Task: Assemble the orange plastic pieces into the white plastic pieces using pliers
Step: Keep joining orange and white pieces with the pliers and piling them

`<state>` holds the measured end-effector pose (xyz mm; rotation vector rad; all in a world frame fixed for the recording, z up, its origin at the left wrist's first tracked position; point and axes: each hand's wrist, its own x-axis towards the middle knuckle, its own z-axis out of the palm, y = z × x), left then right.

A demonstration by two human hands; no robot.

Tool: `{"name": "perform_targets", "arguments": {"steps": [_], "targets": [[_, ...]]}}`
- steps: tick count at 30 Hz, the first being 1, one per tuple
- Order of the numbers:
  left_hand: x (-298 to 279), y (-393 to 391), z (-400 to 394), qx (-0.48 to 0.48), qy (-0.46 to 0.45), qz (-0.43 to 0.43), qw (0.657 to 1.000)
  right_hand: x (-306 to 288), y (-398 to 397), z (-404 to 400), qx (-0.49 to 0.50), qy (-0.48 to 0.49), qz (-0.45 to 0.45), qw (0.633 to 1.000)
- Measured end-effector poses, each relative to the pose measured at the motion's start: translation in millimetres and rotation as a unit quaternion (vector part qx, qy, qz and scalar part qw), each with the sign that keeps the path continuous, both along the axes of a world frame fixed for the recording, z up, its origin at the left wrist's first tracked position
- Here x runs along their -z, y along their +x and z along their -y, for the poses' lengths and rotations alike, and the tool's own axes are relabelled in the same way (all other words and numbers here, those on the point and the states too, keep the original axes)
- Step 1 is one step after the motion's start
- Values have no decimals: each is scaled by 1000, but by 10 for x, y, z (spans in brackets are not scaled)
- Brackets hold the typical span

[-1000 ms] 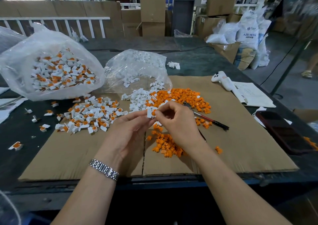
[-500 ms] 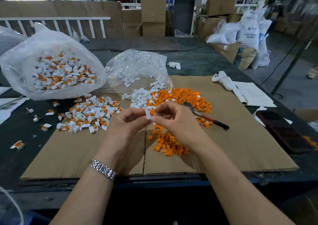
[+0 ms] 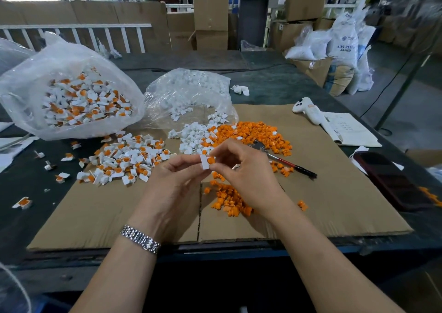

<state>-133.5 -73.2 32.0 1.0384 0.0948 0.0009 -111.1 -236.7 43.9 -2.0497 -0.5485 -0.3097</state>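
The left hand (image 3: 177,181) and the right hand (image 3: 241,169) meet above the cardboard sheet (image 3: 334,193). Together they pinch one small white piece (image 3: 204,162) with an orange piece (image 3: 211,160) sitting in it. The left fingers hold the white side and the right fingers hold the orange side. The pliers (image 3: 284,163), with red and black handles, lie on the cardboard just past the right hand, and no hand touches them. A heap of loose orange pieces (image 3: 253,133) lies beyond the hands, and a smaller orange heap (image 3: 229,200) lies under the right wrist. Loose white pieces (image 3: 191,138) sit beside the far orange heap. Finished white-and-orange pieces (image 3: 126,159) are spread to the left, and more fill a clear bag (image 3: 71,97). A dark phone (image 3: 392,181) lies at the right.
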Motion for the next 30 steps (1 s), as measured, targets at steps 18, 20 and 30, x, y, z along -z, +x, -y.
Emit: {"name": "perform_targets", "arguments": {"steps": [18,20,30], "targets": [[61,57,-79,-14,82,-25,996,-49,20,-4,-21,-87,6,996],[88,84,-97,-17,91,-31,995,-30,13,-16,-26,-94,11,995],[96,103,-42,-31,23,-69,997,35,57,21,-27,-49,-36,998]]}}
